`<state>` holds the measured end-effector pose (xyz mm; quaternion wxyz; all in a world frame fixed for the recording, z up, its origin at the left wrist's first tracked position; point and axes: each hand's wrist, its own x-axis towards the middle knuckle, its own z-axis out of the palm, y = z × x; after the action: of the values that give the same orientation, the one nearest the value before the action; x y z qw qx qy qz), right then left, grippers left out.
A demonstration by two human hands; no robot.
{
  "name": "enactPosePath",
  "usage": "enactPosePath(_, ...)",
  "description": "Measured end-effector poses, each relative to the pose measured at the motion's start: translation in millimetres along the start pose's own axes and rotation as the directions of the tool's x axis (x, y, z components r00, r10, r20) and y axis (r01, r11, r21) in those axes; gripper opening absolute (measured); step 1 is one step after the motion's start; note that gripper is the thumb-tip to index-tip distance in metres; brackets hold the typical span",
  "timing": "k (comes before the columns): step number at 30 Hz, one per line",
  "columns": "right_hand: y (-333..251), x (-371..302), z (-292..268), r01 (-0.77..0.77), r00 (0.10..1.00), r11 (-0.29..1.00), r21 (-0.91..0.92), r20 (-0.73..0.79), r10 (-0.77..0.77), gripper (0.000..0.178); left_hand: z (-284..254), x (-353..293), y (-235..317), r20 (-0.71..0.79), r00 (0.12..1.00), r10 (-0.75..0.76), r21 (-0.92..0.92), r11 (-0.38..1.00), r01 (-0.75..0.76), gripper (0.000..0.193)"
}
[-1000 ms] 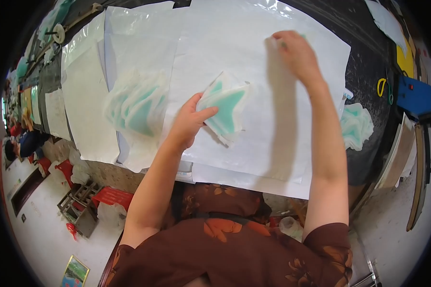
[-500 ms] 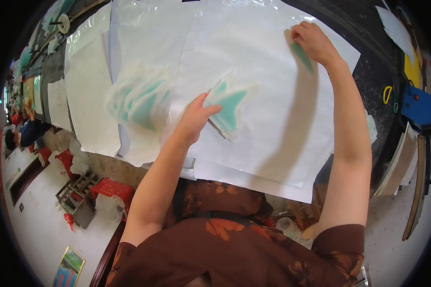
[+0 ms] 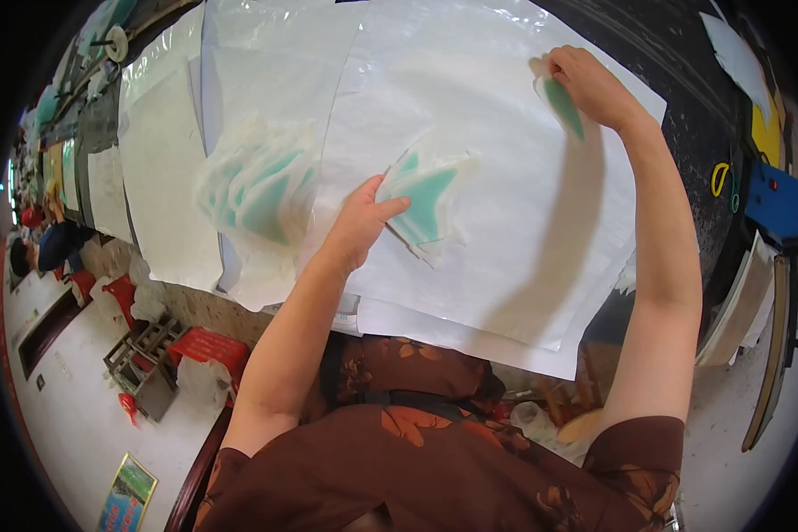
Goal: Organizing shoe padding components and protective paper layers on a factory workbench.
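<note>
- Your right hand (image 3: 594,87) reaches to the far right part of the desk (image 3: 683,133) and pinches a thin green piece (image 3: 562,105) between thumb and fingers (image 3: 566,67); the piece hangs tilted, edge-on to the camera, just above the large white sheet (image 3: 505,222).
- Your left hand (image 3: 363,220) rests nearer you on the same sheet, fingers stretched out flat and closed on nothing, the fingertips pressing the edge of a small stack of green shapes in clear sleeves (image 3: 427,206).
- Judged from its look, the held piece is light, thin and flexible, with a smooth and probably slippery face. Take it at a corner or along an edge with a gentle pinch; a hard squeeze would likely crease it.
- The small stack looks loose and apt to slide and fan out, so a flat palm on top suits it better than a grasp from the side.
- A larger, blurred heap of green-and-clear pieces (image 3: 262,191) lies to the left of your left hand, on overlapping white sheets.
- At the right edge of the desk lies a pair of yellow-handled scissors (image 3: 720,179), beside a blue box (image 3: 778,206) and a yellow card (image 3: 765,133).
- On the floor at lower left lies a flat rectangular pack, green and blue with a yellow border (image 3: 126,493); a red crate (image 3: 208,348) stands nearer the desk.
</note>
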<state>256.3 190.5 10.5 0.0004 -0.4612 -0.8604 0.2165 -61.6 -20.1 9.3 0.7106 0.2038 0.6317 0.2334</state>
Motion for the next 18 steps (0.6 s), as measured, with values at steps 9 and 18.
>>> enactPosePath(9,18,-12,-10,-0.133,0.990,0.946,0.296,0.092,0.110,0.012,0,-2,1,-0.008,1.000,-0.005,-0.005,1.000,0.005,0.050)
enactPosePath(18,-50,-80,-54,-0.097,0.993,0.654,0.750,0.027,0.116,0.010,-6,-1,9,-0.003,0.999,-0.052,0.066,0.996,0.052,0.049)
